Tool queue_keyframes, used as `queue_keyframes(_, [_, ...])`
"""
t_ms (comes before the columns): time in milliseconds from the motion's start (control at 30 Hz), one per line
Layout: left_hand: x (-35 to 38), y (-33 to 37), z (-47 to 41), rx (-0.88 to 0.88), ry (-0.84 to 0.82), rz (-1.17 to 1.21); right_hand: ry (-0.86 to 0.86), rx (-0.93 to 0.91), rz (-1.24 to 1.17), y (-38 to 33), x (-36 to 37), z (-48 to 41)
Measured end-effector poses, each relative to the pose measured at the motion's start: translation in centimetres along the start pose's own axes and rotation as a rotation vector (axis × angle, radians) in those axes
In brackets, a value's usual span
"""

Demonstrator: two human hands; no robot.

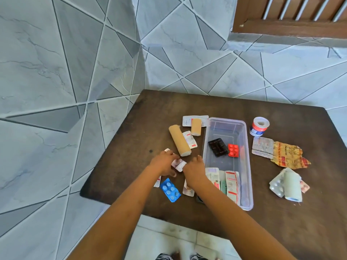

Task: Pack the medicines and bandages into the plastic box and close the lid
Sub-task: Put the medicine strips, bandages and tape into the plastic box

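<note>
Both hands meet on a small white blister strip (178, 164) on the table (131, 139), left of the plastic box (247, 166); the left hand (164, 164) pins it, grip spread; the right hand (194, 170) curls, its grip hidden; several strips already lie inside the box; its lid is unseen.

A dark wooden table (131, 139) stands against grey geometric-tiled walls (56, 62) below a brown window frame (281, 25).

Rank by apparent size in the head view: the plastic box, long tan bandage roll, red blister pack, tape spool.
1. plastic box
2. long tan bandage roll
3. tape spool
4. red blister pack
The spool's lead over the pack is slight, so that order is unsure.
</note>
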State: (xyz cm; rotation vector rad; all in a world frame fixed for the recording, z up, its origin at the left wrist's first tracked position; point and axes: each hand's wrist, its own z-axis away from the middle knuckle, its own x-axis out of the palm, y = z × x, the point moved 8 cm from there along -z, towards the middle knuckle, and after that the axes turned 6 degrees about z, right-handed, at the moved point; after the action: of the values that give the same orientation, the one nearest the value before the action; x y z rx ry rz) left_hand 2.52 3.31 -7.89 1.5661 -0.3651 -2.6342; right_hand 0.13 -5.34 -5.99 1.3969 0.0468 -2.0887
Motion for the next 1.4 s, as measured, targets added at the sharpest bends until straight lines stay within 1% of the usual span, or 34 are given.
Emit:
queue_keyframes(100, [0.1,0.0,-0.9,0.026,0.026,-0.108,0.012,0.05,-0.054,-0.1,0.0,-0.8])
queue_keyframes(167, [-0.5,0.3,-1.1,0.053,0.092,-0.178,0.005,0.055,-0.077,0.0,-0.1,-0.9])
queue_keyframes(233, [-0.9,0.6,-0.9,0.089,0.127,-0.181,-0.003,0.05,-0.125,0.1,-0.4,-0.8])
queue_keyframes(300, [-1.6,0.4,-0.6,0.096,0.148,-0.101,0.022,0.052,-0.266,0.7,-1.6,-0.1])
queue_keyframes(333, [-2.4,0.2,-0.1,0.076,0.183,-0.05,0.06,0.061,-0.376,1.5,-2.4,0.4])
queue_keyframes(467, [-8.0,0.6,2.4,0.003,0.43,0.212,0.236,0.155,-0.902,8.1,-5.0,3.9])
queue_keyframes(500, [-9.2,1.2,3.0,0.004,0.456,0.311,0.25,0.193,-0.994,9.9,-5.0,4.6])
queue_keyframes(567, [-11.4,3.3,3.4,0.052,0.48,0.482,0.248,0.264,-1.072,13.1,-4.4,5.7])
queue_keyframes(633, [-12.5,6.0,2.6,0.136,0.448,0.584,0.227,0.327,-1.047,15.5,-3.5,6.1])
queue_keyframes(700, [-11.8,8.8,0.9,0.168,0.321,0.624,0.24,0.366,-1.003,17.2,-2.5,6.1])
queue_keyframes(767, [-9.9,11.3,-0.9,0.158,0.199,0.572,0.256,0.374,-0.945,18.1,-1.7,5.5])
queue_keyframes(867, [-6.5,13.7,-3.7,0.129,0.108,0.374,0.249,0.3,-0.775,17.8,-0.3,3.7])
queue_keyframes(967, [-4.1,15.0,-5.3,0.088,0.092,0.173,0.178,0.205,-0.571,16.4,1.8,1.7])
queue_keyframes(1067, [-2.9,15.7,-6.0,0.081,0.12,0.054,0.145,0.159,-0.459,15.7,3.4,0.3])
queue_keyframes(1167, [-2.2,15.9,-6.0,0.083,0.142,-0.035,0.18,0.16,-0.385,15.6,3.4,0.5])
queue_keyframes(1233, [-1.8,16.1,-6.1,0.094,0.154,-0.104,0.284,0.18,-0.302,15.6,3.0,0.9])
queue_keyframes(1267, [-1.6,16.1,-6.1,0.104,0.16,-0.127,0.285,0.175,-0.26,15.5,3.3,0.9])
queue_keyframes(1333, [-1.2,16.3,-6.0,0.129,0.128,-0.16,0.341,0.169,-0.242,15.3,3.6,0.9])
queue_keyframes(1400, [-1.0,16.4,-5.8,0.13,0.081,-0.196,0.349,0.184,-0.22,15.1,3.9,1.0])
